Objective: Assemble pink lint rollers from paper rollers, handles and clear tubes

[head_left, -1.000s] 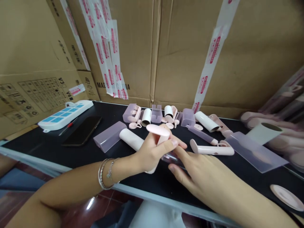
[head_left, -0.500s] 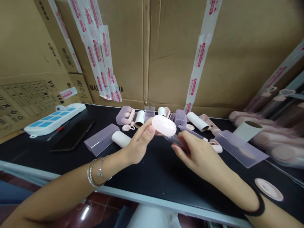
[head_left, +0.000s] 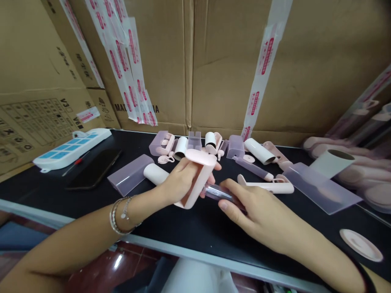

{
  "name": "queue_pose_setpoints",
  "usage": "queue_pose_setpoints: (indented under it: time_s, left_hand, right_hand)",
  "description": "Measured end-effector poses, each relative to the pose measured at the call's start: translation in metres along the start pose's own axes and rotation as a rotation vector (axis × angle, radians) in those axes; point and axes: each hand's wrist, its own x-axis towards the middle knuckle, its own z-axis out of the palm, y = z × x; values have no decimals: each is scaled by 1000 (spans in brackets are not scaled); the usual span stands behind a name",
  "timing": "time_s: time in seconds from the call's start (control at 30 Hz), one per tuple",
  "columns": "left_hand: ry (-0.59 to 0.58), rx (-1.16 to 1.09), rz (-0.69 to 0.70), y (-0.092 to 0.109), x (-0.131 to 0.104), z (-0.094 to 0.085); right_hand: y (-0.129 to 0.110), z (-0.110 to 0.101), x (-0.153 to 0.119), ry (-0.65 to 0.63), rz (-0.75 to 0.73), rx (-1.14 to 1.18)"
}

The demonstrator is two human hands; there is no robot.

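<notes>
My left hand (head_left: 179,182) is closed around a pale pink plastic housing (head_left: 198,188), an oblong shell with rounded ends. Its hollow side faces left and some of my fingers reach inside it. In my right hand (head_left: 262,213) I grip a dark see-through tube (head_left: 217,193) between thumb and fingers. The tube's far end lies close against the housing's right side, by my left fingertips; whether they touch it I cannot tell. Just beyond my right hand a pink cylinder part with a ring (head_left: 275,186) lies on the black table (head_left: 195,240).
Along the back lie lilac translucent sleeves (head_left: 130,175), white tubes (head_left: 259,151) and small pink parts. A phone (head_left: 94,170) and a white power strip (head_left: 73,148) are at left. More pink tubes (head_left: 356,175) pile at right, near an oval pink lid (head_left: 361,245). Cardboard (head_left: 226,73) walls the back.
The pink housing has turned in my left hand, from its rounded end facing me to its hollow side showing. My right hand has dropped slightly, and more of the tube shows.
</notes>
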Motion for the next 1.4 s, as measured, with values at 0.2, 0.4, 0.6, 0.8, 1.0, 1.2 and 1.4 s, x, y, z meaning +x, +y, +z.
queue_pose_setpoints:
  time_s: [0.2,0.4,0.6,0.8,1.0,1.2,1.4]
  left_hand:
    - [-484,105,-74,28,-3,-17]
    - [-536,29,-144,25,1,-16]
    - [-476,-133,-52,-3,3,-12]
    - [-444,-175,-20,-13,1,-8]
    - [-335,-113,-27,-2,-2,-5]
    - [-227,187,23,2,-2,-13]
    - [261,5,6,-16,-1,6]
  right_hand:
    - [9,-11,-4,-100,-72,216]
    - [22,-12,3,-79,-79,208]
    - [21,-2,4,2,-91,184]
    - [18,2,-1,-7,-40,234]
    - [19,-7,1,-12,-36,221]
    - [17,-8,0,-26,43,128]
    - [12,10,-3,88,30,-80]
